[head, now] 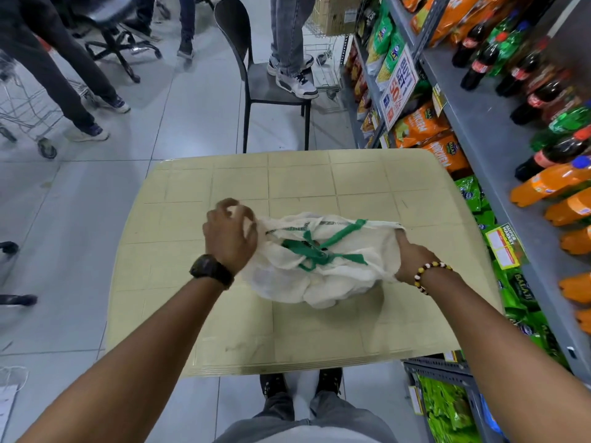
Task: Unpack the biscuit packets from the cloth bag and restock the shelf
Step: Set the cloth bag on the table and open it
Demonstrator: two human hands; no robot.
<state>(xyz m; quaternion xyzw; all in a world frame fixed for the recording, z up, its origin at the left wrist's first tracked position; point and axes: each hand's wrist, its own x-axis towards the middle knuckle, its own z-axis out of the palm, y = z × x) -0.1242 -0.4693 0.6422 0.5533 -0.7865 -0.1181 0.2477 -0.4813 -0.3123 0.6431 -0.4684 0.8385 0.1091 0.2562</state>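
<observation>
A white cloth bag (pixel 323 276) with green handles lies bulging in the middle of a beige plastic table (pixel 287 180). My left hand (pixel 228 233) grips the bag's left edge, fingers curled round the cloth. At the bag's right edge, my right hand (pixel 411 259) pinches the fabric. Both hands hold the mouth spread sideways. The bag's contents are hidden by the cloth; no biscuit packets show. The shelf (pixel 486 145) runs along the right side.
The shelf on the right carries cola, green and orange soda bottles (pixel 550 183) and snack packets (pixel 422 126). A dark chair (pixel 256 78) stands beyond the table with a person's shoes on its seat. Other people's legs, an office chair and a wire trolley (pixel 28 110) are at the far left.
</observation>
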